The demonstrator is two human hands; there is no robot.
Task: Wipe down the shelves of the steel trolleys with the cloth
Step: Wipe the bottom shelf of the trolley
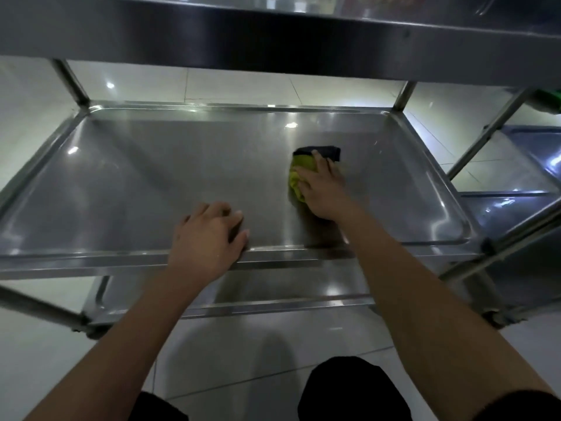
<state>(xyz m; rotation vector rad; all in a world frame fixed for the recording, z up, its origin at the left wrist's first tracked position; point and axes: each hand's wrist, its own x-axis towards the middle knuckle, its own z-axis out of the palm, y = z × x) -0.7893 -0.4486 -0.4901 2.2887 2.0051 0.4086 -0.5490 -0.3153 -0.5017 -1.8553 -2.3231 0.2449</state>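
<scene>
I look down at the middle shelf (151, 183) of a steel trolley, a shallow tray with a raised rim. My right hand (323, 189) lies flat, fingers spread, pressing a yellow-green and dark cloth (299, 171) onto the shelf right of centre. My left hand (209, 235) rests on the shelf's near rim, fingers curved over the edge onto the tray surface. The top shelf (273, 28) overhangs at the top of the view and hides the far part of the trolley.
A lower shelf (288, 287) shows beneath the near rim. A second steel trolley (522, 189) stands close at the right, with a green object (546, 100) behind it. Upright posts (71, 83) stand at the corners. Pale glossy floor tiles surround everything; my dark-clothed knees show at the bottom.
</scene>
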